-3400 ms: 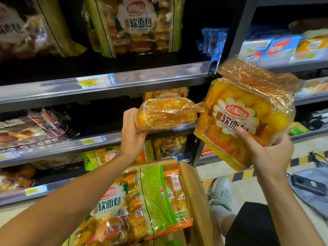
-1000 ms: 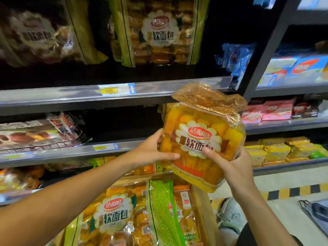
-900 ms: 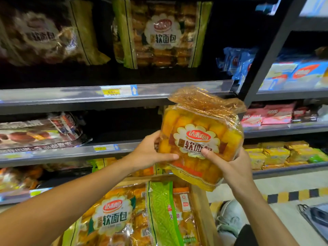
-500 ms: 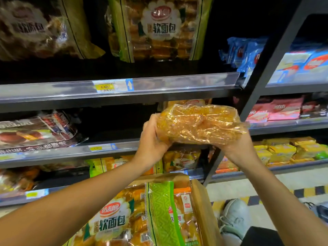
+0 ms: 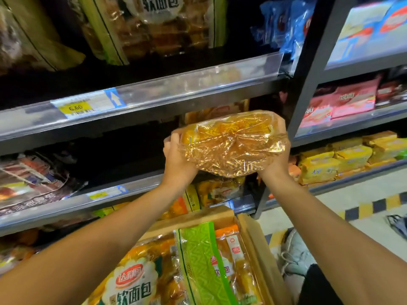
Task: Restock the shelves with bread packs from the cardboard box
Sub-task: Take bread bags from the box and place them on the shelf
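Note:
An orange bread pack (image 5: 231,139) in crinkled clear wrap lies flat, its gathered end toward me, at the mouth of the middle shelf (image 5: 136,186). My left hand (image 5: 176,155) grips its left end and my right hand (image 5: 276,159) grips its right end, partly hidden behind the wrap. Another orange pack (image 5: 218,110) stands deeper on that shelf behind it. Below my arms is the cardboard box (image 5: 262,249) with several bread packs (image 5: 136,280) inside.
The upper shelf (image 5: 154,93) carries a price tag and large bread bags (image 5: 154,25). A dark upright post (image 5: 308,69) bounds the bay on the right, with red and yellow packs beyond it. Dark wrapped packs (image 5: 26,183) lie at left. My shoe (image 5: 295,252) is on the floor.
The pack stood upright facing me a second ago; both hands have tipped it flat and moved it forward to the middle shelf opening. My view has shifted closer to the shelves.

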`<state>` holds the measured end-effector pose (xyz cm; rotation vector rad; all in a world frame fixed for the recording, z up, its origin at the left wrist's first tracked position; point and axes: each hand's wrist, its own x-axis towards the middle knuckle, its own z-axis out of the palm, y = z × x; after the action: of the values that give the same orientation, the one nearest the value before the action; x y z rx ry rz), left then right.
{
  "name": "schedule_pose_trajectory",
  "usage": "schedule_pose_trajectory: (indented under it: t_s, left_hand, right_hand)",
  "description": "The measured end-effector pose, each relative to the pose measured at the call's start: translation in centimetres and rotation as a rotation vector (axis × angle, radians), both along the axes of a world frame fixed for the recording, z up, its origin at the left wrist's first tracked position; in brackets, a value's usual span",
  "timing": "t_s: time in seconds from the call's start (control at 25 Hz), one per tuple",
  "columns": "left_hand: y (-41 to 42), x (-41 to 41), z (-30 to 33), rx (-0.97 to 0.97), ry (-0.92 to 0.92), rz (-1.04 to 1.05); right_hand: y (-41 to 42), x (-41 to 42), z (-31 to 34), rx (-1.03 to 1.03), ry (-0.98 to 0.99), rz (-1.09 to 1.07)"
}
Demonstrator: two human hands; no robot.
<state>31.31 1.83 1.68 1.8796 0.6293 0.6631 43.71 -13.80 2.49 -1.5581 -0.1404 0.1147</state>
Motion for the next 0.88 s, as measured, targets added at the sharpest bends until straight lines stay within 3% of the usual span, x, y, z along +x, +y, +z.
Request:
schedule_pose_trajectory:
  t_s: [0.04, 0.2, 0.28, 0.48, 0.68, 0.8, 0.88]
  left_hand:
    - [-0.2, -0.4, 0.1, 0.041, 0.01, -0.057]
    - [0.7, -1.3, -1.4, 0.015, 0.167, -0.246]
    - [0.7, -1.8, -1.8, -0.006, 0.239, -0.265]
    - [1.8, 1.0, -0.5, -0.151, 0.341, -0.087]
    - [2.3, 3.4, 0.4, -0.229, 0.377, -0.038]
    - [1.3, 1.8, 0.6, 0.068, 0.338, 0.121]
    - [0.4, -0.6, 1.1, 0.446, 0.078, 0.092]
  right_hand:
    - [-0.3, -0.7, 0.3, -0.177, -0.055, 0.037]
    - [-0.4, 0.1, -0.4, -0.35, -0.086, 0.049]
    - [0.0, 0.1, -0.1, -0.3, -0.112, 0.057]
    - [1.3, -0.4, -1.5, -0.037, -0.065, 0.123]
    - [1.5, -0.9, -2.7, -0.13, -0.29, 0.091]
    - [1.2, -1.7, -3.5, -0.185, -0.435, 0.093]
    - [0.9, -2.3, -4.0, -0.317, -0.574, 0.11]
